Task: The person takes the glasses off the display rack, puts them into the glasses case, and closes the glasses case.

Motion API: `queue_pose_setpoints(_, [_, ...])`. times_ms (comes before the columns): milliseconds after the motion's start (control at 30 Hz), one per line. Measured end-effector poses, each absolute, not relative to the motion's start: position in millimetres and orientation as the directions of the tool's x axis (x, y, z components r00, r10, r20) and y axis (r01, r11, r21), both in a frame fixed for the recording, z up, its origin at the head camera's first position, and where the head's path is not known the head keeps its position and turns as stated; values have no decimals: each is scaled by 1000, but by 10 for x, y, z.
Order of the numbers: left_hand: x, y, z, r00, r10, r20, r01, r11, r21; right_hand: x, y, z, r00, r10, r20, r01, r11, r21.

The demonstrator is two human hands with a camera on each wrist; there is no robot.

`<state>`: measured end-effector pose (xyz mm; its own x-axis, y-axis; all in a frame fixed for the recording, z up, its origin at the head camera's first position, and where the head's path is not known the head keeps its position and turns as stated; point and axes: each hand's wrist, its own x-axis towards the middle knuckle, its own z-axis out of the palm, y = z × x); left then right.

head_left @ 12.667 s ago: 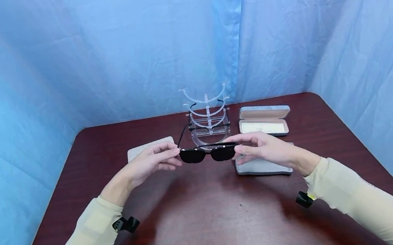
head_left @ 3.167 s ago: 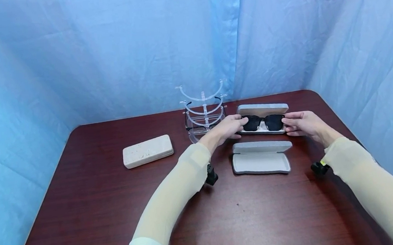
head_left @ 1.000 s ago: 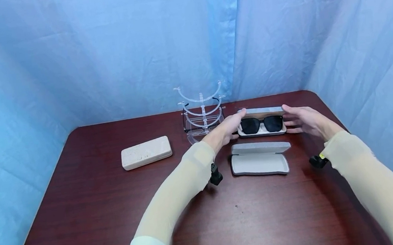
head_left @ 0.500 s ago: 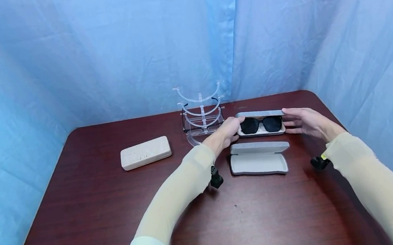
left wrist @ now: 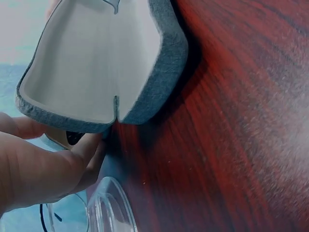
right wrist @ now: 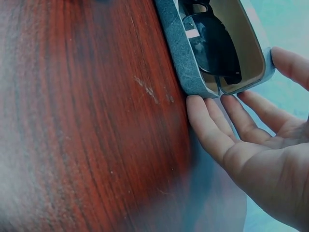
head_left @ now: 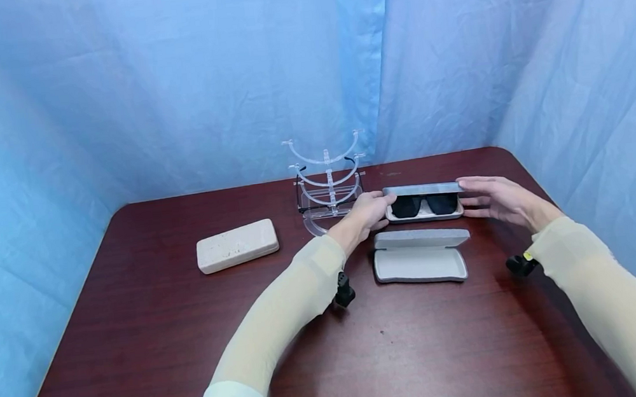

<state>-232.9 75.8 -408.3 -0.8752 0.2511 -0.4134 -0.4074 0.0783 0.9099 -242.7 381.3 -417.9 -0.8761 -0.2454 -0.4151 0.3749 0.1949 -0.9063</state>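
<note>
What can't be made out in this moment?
- Top edge of the sunglasses: head view, behind the tilted lid.
- Most of their second lens: right wrist view, cut off by the top edge.
- Most of the rear case: left wrist view, behind the front case.
- Contents, if any, of the closed beige case: head view, its own cover hides them.
</note>
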Motion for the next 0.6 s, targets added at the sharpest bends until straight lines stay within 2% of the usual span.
queue_pose_setpoints(267, [-2291, 746, -4036, -889, 232, -395, -322, 297, 899, -2407, 3853, -4161, -870, -274, -409, 376, 167, -912])
queue_pose_setpoints(367, [-2287, 727, -4041, -886, 257, -385, -303, 308, 902, -2397, 3876, -4188, -873, -280, -399, 371, 150, -916])
queue_pose_setpoints(600, [-2275, 700, -4053, -862, 331, -383, -316, 240, 918, -2361, 3867, -4271, -886, -242, -396, 324, 289, -901])
